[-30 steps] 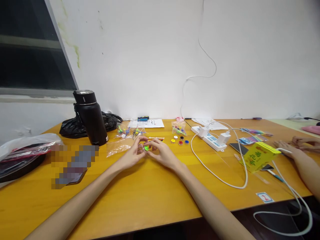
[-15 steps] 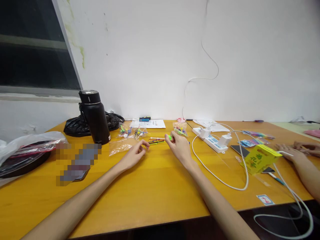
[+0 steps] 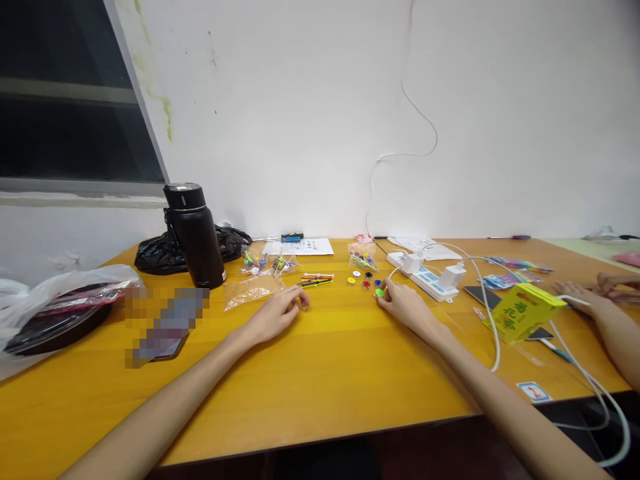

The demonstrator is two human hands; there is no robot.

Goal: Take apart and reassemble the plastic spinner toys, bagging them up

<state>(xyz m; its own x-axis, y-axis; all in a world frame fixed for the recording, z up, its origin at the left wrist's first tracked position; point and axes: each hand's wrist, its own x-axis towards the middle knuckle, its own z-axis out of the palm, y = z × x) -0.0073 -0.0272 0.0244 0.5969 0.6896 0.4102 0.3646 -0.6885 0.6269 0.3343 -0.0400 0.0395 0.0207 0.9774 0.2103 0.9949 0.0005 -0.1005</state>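
Note:
My right hand (image 3: 407,305) pinches a small green plastic disc (image 3: 380,293) between its fingertips, low at the table. Just beyond lie several similar discs, among them a yellow disc (image 3: 351,281), a red disc (image 3: 367,285) and a white disc (image 3: 357,274). My left hand (image 3: 278,313) rests on the table with fingers loosely bent and apart, holding nothing. Past its fingertips is a small bunch of thin coloured sticks (image 3: 316,280). A clear flat plastic bag (image 3: 253,292) lies to the left of that hand.
Bags of coloured parts (image 3: 269,263) lie behind my left hand. A black bottle (image 3: 195,240) and a phone (image 3: 173,347) are on the left. To the right are a power strip (image 3: 435,283) with white cables, a yellow box (image 3: 525,312) and another person's hands (image 3: 580,293).
My right hand has moved right and nearer with the green disc, from beside the sticks to the front of the other discs, now uncovered. The left hand has barely shifted.

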